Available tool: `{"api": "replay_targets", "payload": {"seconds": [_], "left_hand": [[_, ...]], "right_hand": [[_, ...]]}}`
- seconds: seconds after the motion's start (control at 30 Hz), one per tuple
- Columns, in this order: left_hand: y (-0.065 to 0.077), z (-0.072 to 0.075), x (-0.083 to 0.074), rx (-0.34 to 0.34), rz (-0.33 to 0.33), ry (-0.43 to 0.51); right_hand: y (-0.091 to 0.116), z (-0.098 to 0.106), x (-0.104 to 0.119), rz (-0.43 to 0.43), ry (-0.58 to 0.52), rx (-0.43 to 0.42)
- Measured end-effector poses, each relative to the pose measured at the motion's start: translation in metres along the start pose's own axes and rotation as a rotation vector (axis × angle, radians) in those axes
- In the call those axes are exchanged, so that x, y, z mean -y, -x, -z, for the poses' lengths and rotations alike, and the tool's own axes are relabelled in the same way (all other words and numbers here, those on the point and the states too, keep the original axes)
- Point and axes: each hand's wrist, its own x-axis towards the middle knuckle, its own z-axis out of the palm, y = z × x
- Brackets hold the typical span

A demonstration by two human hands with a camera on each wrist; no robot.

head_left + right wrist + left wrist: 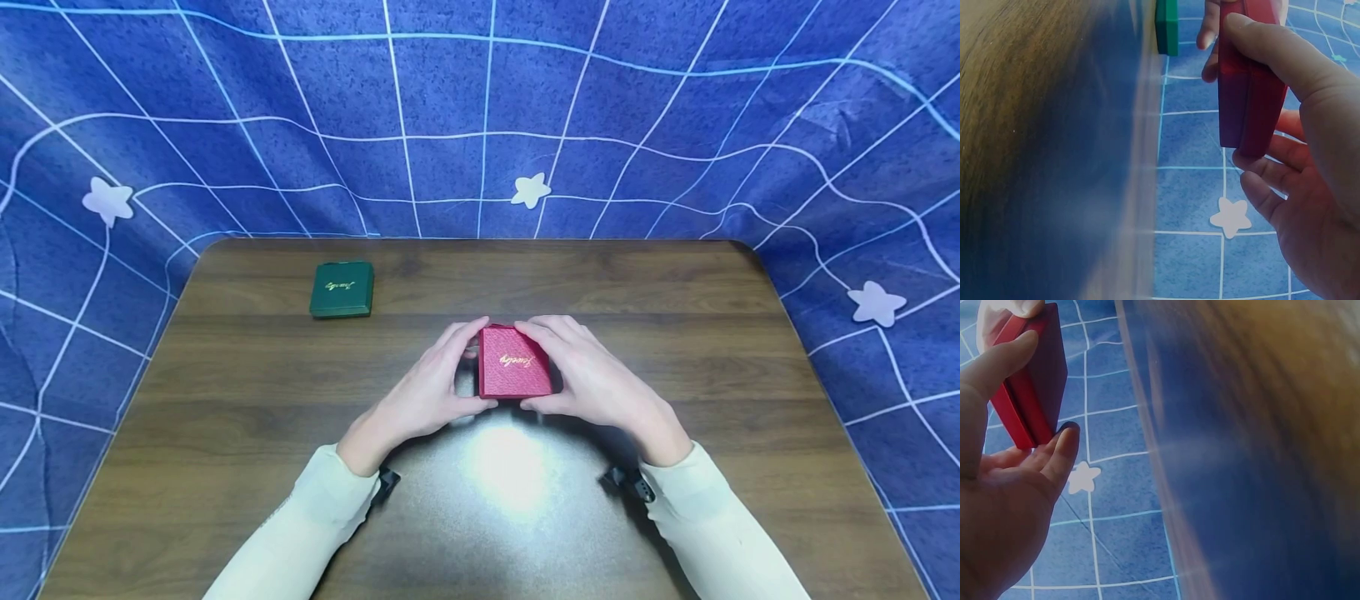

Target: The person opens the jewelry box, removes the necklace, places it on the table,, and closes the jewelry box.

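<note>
From where I stand, the red box [515,367] is near the middle of the bench [247,400], apparently held just above the wood, its gold lettering [516,361] upside down to the person. The left hand [425,396] pinches it from nine o'clock and the right hand [602,377] from three, each with its thumb on the near edge and fingers at the far one. A green box [342,289] rests at ten o'clock, well apart, and a pale star [531,190] marks the blue cloth [442,92] at twelve.
</note>
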Motion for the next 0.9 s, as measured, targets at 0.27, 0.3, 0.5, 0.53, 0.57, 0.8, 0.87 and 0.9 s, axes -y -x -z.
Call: {"api": "replay_targets", "payload": {"seconds": [0.27,0.3,0.5,0.53,0.57,0.8,0.87,0.9], "left_hand": [[0.0004,-0.0004,0.0002,-0.009,-0.041,0.013],[0.0004,-0.0005,0.0002,-0.009,-0.042,0.014],[0.0001,-0.0019,-0.0001,-0.004,-0.031,0.021],[0.0000,-0.0020,-0.0003,-0.002,-0.029,0.021],[0.0000,-0.0021,-0.0003,0.000,-0.027,0.022],[-0.0007,-0.0024,-0.0016,0.014,-0.008,0.019],[-0.0011,-0.0026,-0.0013,0.017,-0.007,0.018],[-0.0013,-0.0027,-0.0012,0.018,-0.009,0.017]], "right_hand": [[0.0002,0.0009,0.0001,0.014,-0.001,-0.012],[0.0001,0.0008,0.0004,0.013,0.000,-0.012],[-0.0006,-0.0004,0.0019,0.010,0.016,-0.007],[-0.0009,-0.0009,0.0021,0.011,0.021,-0.005],[-0.0011,-0.0013,0.0025,0.012,0.025,-0.006],[-0.0016,-0.0030,0.0031,0.007,0.039,-0.007],[-0.0014,-0.0033,0.0028,0.002,0.035,-0.004],[-0.0013,-0.0033,0.0027,0.001,0.033,-0.002]]}}
